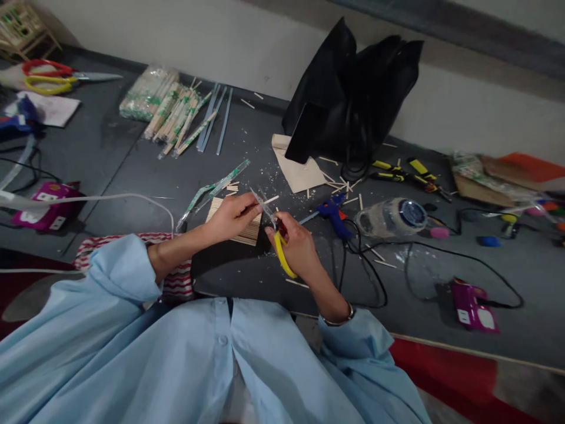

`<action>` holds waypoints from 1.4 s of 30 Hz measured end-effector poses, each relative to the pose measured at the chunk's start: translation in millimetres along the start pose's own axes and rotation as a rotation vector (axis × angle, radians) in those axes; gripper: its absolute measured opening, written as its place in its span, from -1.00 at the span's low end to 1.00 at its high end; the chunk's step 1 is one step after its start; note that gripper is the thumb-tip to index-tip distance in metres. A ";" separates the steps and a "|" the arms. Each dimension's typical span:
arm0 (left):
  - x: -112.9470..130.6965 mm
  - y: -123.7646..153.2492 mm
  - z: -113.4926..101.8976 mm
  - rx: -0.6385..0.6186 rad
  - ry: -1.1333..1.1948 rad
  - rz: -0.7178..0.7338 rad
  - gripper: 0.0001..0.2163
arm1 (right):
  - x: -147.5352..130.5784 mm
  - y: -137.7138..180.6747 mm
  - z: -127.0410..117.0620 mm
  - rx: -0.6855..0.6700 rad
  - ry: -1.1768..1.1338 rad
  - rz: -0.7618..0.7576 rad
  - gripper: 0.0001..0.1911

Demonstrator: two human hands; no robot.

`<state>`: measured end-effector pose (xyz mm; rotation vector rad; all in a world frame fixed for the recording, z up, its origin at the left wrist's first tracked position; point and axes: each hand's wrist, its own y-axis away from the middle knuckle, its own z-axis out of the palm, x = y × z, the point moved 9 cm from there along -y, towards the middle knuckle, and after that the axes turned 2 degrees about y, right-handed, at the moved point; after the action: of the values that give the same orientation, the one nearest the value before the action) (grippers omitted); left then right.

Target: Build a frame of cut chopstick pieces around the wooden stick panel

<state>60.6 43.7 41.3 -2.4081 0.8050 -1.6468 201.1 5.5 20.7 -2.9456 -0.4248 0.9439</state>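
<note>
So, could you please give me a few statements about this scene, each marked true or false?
1. The right hand holds the yellow-handled scissors. True.
2. The black bag stands farther back than the blue glue gun nearest the hands. True.
3. The left hand reaches into the black bag. False: the left hand appears to pinch a pale stick.
4. The red-and-yellow-handled scissors lie near the view's right edge. False: the red-and-yellow-handled scissors lie towards its left edge.

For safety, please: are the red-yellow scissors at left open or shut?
The scissors look shut: their blades show as one narrow taper.
</note>
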 end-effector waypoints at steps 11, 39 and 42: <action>-1.3 1.3 11.9 -0.132 0.206 -0.065 -0.60 | 0.4 4.0 1.7 -0.014 -0.003 -0.048 -0.83; -26.7 3.0 15.3 -0.019 0.604 -0.345 -0.65 | -0.2 -2.1 5.4 -0.088 -0.092 -0.065 -0.46; -30.1 0.4 6.9 0.022 0.788 -0.438 -0.67 | -0.9 2.3 4.1 -0.150 -0.118 -0.072 -0.43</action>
<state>58.5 56.5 13.3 -1.9722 0.3051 -2.8199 198.6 2.8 17.6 -2.9910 -0.6278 1.1288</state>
